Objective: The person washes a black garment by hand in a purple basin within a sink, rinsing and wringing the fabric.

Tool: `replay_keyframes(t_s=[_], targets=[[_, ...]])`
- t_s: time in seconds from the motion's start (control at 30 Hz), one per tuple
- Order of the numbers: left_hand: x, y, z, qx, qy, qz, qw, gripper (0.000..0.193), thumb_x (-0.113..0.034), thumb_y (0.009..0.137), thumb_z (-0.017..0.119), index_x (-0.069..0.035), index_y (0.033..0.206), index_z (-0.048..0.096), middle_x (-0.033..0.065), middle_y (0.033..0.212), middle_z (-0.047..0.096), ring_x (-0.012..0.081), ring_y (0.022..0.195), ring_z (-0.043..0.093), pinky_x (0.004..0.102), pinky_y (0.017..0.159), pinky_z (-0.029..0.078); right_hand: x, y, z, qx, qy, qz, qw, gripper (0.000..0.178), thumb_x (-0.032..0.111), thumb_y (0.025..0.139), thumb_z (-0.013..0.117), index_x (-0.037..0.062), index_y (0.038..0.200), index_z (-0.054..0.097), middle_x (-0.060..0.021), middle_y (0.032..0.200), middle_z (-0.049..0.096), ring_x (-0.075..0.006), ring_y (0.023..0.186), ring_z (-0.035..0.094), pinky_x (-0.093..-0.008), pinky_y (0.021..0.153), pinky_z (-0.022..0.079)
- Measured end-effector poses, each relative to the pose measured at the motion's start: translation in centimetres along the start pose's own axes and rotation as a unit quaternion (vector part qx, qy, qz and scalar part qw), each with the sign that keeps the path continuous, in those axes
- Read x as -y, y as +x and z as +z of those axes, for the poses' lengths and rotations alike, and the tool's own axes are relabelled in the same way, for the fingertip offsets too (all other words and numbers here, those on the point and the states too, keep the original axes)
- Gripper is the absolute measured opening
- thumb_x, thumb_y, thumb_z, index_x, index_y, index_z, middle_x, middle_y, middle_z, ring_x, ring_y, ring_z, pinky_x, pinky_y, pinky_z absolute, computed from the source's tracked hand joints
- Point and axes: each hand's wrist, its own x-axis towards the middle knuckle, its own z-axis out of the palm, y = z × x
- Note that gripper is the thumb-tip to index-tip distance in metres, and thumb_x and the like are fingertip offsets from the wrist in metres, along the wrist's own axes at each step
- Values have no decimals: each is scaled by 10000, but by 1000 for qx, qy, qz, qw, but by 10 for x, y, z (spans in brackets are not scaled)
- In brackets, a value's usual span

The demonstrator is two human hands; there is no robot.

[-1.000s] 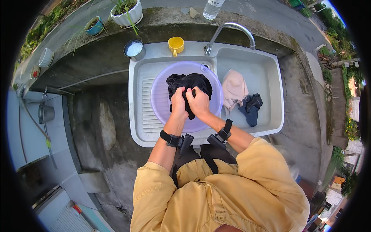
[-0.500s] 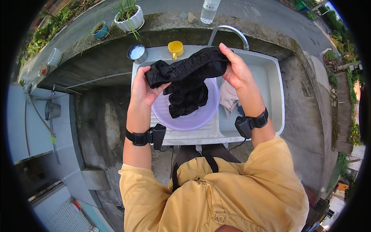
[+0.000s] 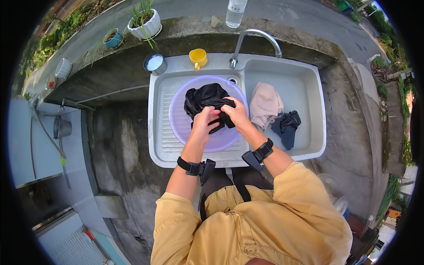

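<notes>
A bunched black garment (image 3: 204, 98) with shiny folds lies in a round lilac basin (image 3: 176, 128). My right hand (image 3: 236, 114) pinches its right-hand edge between thumb and fingers. Beside it, my left hand (image 3: 205, 121) has its fingers loosely curled at the lower part of the same cloth; dark folds partly hide its grip. The basin sits on the ribbed washboard side (image 3: 170, 145) of a pale double sink. In the right-hand bowl (image 3: 308, 132) lie a pale pink cloth (image 3: 266, 104) and a small dark blue and black garment (image 3: 287, 130).
A curved metal faucet (image 3: 256, 32) rises behind the sink. On the back rim stand a yellow mug (image 3: 198, 57) and a metal cup (image 3: 155, 63) with white contents. The concrete ledge behind carries a clear bottle (image 3: 236, 13) and potted plants (image 3: 145, 24).
Both hands have come down and closer together, lowering the black garment from above the sink into the basin, where it is now bunched. The clothes in the right bowl are more fully visible.
</notes>
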Motion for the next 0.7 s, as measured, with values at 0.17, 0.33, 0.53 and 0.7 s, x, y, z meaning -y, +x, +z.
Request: replay_keyframes(t_s=[0.17,0.33,0.53,0.7], targets=[[-16,11,-33,46,-154,-72,984,547,-550,795,564,-56,1030,592,98,988,615,242,905,598,398,780,504,45,-56,31,126,-312,-269,902,272,195,672,662,44,896,634,-96,927,596,-273,868,594,-338,772,479],[31,38,-10,-154,-195,13,968,218,-235,862,468,-82,812,615,47,751,616,205,661,611,322,605,516,17,-14,32,59,-258,-169,949,284,317,681,669,43,684,593,-154,612,574,-331,602,588,-389,581,481],[13,41,-57,81,-239,-37,967,164,-181,764,470,-62,677,544,76,658,573,210,584,587,339,544,499,28,-39,64,41,-223,-266,937,285,286,704,636,6,696,585,-180,645,594,-331,625,604,-350,581,478],[-11,33,-25,-73,-123,136,980,297,-51,732,497,38,1015,487,124,936,570,213,811,592,349,725,509,36,17,8,179,-230,-106,951,330,234,725,652,17,960,571,-102,841,601,-168,808,564,-302,756,444]])
